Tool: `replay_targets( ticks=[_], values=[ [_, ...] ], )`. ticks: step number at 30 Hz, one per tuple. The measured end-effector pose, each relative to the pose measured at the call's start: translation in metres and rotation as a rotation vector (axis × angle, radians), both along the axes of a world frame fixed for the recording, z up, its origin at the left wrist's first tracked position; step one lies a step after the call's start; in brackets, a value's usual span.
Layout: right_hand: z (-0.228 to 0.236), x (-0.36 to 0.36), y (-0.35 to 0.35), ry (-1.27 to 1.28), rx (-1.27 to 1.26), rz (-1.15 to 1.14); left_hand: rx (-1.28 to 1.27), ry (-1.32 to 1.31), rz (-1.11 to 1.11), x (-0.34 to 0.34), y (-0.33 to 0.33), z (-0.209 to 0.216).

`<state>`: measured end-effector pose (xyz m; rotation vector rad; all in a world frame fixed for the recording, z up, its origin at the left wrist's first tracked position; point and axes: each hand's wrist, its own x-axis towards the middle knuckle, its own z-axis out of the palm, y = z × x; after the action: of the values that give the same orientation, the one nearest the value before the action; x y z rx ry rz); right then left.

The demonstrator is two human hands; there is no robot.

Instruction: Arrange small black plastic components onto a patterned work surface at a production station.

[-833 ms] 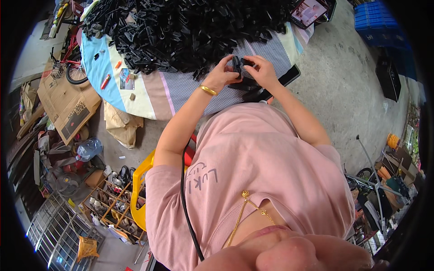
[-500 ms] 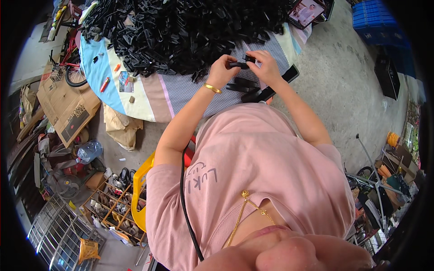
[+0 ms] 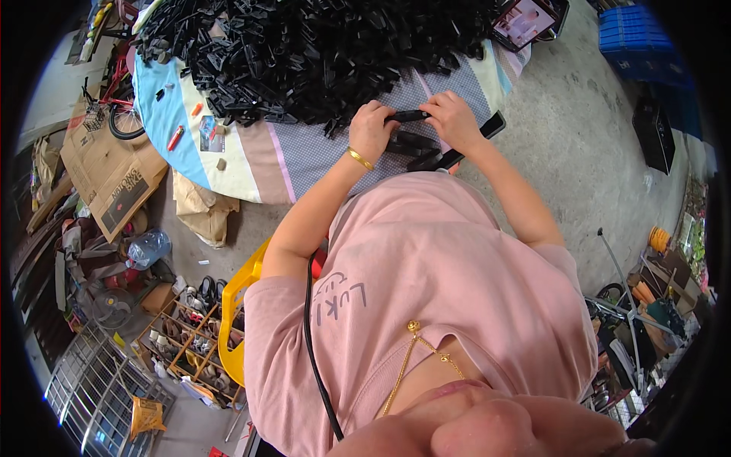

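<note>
The left hand (image 3: 371,131) and the right hand (image 3: 454,123) pinch opposite ends of one elongated black piece (image 3: 409,116) above the cloth-covered counter's (image 3: 316,156) near side; a jagged black heap (image 3: 304,57) lies farther.

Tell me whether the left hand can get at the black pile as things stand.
Probably yes: the pile lies just beyond the left hand, with nothing visible between them, though that hand grips a black piece and might need freeing first.
</note>
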<state>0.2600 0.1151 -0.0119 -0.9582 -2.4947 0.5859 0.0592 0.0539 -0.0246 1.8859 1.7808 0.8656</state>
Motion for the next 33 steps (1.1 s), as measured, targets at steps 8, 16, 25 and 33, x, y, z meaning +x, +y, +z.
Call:
replay_targets(
  ticks=[8, 16, 25, 33],
  values=[
    [-0.017, -0.019, 0.001, 0.025, 0.035, 0.149, -0.033, 0.013, -0.053, 0.001, 0.005, -0.004],
    [-0.002, -0.022, 0.018, -0.175, -0.263, 0.248, -0.081, 0.006, -0.107, -0.011, 0.012, 0.021],
    [-0.002, -0.074, 0.026, 0.088, 0.107, -0.087, 0.041, 0.317, 0.493, -0.082, 0.057, 0.023],
    [-0.006, -0.104, 0.031, -0.172, 0.25, -0.036, 0.112, 0.108, 0.463, -0.091, 0.047, 0.034]
  ],
)
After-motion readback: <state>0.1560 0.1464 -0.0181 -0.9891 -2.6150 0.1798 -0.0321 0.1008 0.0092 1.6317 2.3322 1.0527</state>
